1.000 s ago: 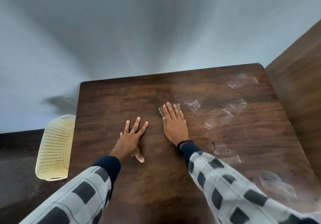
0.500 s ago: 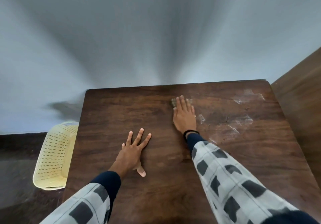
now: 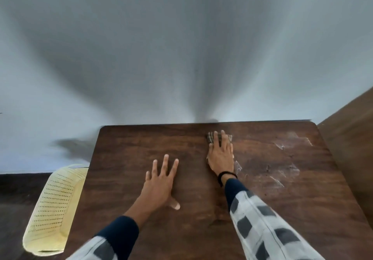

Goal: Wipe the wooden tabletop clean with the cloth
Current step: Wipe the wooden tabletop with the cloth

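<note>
1. Sleeves, nearest the camera: I see both forearms in white cloth with dark grey checks, navy cuffs showing at the wrists.

2. Left hand [image 3: 159,185]: flat on the tabletop, palm down, fingers spread wide and pointing away, thumb turned out toward the right. It holds nothing.

3. Right hand [image 3: 221,155]: reached further out than the left, arm extended toward the far edge. Palm down, fingers close together, pressing flat on the cloth. A black band [image 3: 226,176] circles the wrist.

4. Cloth [image 3: 212,136]: small, dark patterned piece, mostly hidden under the right fingers; its edges show past the fingertips on both sides. It lies on the far half of the table, near the back edge, slightly right of centre. I cannot tell whether the fingers grip it or only press on it.

5. Wooden tabletop [image 3: 125,159]: dark brown, visible grain, rounded far corners. The left part looks even in tone. The right part carries pale, shiny smears and streaks [image 3: 290,171], beginning just beside the right hand and running toward the far right corner, with a few dark specks among them.

6. Basket [image 3: 54,209]: pale yellow, perforated plastic, standing on the dark floor against the table's left side.

7. Wooden panel [image 3: 353,138]: brown, just right of the table.

8. Wall [image 3: 181,48]: plain pale grey, behind the table, crossed by soft fan-shaped shadows.
</note>
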